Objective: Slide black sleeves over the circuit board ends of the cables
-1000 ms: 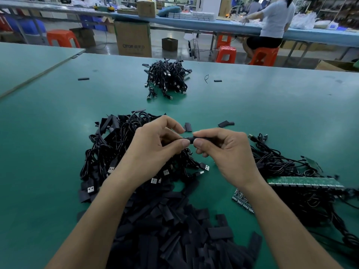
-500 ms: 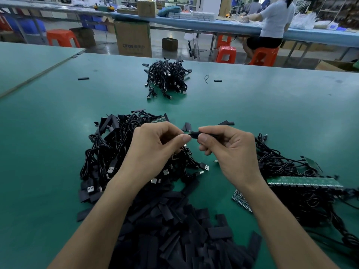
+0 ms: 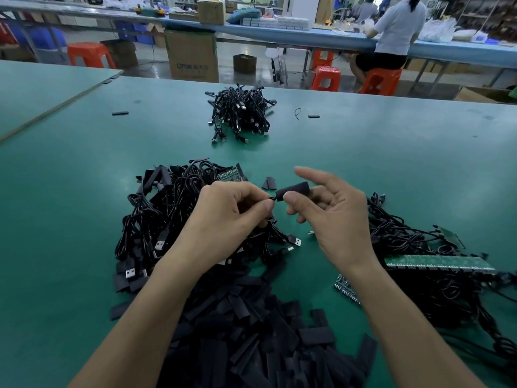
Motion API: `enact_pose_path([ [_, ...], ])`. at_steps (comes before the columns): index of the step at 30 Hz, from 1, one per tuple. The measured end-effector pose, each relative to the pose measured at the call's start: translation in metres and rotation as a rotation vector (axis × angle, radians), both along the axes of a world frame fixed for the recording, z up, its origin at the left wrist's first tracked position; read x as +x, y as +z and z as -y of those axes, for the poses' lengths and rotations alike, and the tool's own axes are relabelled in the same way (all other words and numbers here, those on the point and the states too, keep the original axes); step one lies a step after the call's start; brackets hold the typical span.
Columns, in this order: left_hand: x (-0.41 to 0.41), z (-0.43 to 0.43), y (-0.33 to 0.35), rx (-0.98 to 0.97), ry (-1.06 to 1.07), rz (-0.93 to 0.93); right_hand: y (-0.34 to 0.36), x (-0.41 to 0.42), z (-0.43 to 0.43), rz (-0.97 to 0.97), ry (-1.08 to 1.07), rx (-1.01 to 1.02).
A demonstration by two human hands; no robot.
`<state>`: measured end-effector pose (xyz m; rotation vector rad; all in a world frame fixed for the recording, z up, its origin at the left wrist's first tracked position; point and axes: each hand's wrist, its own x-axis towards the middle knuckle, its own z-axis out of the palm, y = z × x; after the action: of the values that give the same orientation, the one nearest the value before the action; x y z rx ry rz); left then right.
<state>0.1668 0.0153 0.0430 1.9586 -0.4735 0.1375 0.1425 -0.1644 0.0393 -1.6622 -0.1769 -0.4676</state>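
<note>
My right hand (image 3: pixel 333 217) pinches a black sleeve (image 3: pixel 293 189) between thumb and middle finger, with the index finger raised straight. My left hand (image 3: pixel 229 217) pinches the thin black cable (image 3: pixel 272 198) right at the sleeve's left end. The sleeve hides the cable's end. Below my hands lies a heap of loose black sleeves (image 3: pixel 251 326). A tangle of black USB cables (image 3: pixel 167 208) sits under and left of my left hand. Cables with green circuit boards (image 3: pixel 436 263) lie at the right.
A second pile of black cables (image 3: pixel 240 113) lies farther back on the green table (image 3: pixel 391 163). Stray sleeves (image 3: pixel 120 113) dot the far surface. Beyond the table's far edge are a cardboard box (image 3: pixel 193 56), orange stools and a seated person (image 3: pixel 391 32).
My hands rose slightly. My right index finger lifted off and straightened, uncovering the sleeve, which now shows along its length between thumb and middle finger.
</note>
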Motion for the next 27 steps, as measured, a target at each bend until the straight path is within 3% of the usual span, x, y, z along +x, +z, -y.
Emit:
enact_pose_path([
  [3, -0.001, 0.002, 0.000, -0.025, 0.017, 0.001, -0.004, -0.001, -0.006, 0.057, -0.142, 0.075],
  [7, -0.003, 0.006, 0.001, -0.044, 0.009, 0.018, -0.014, -0.008, -0.019, 0.114, -0.204, -0.045],
  [16, -0.007, 0.007, 0.005, -0.102, 0.012, 0.023, -0.008, -0.006, -0.023, 0.070, -0.143, -0.001],
  [20, -0.006, 0.008, 0.006, -0.130, 0.017, 0.001, 0.002, 0.000, -0.020, 0.032, -0.104, 0.107],
  [27, -0.006, 0.002, 0.005, 0.066, -0.051, -0.119, 0.028, 0.007, -0.016, 0.085, -0.006, 0.298],
])
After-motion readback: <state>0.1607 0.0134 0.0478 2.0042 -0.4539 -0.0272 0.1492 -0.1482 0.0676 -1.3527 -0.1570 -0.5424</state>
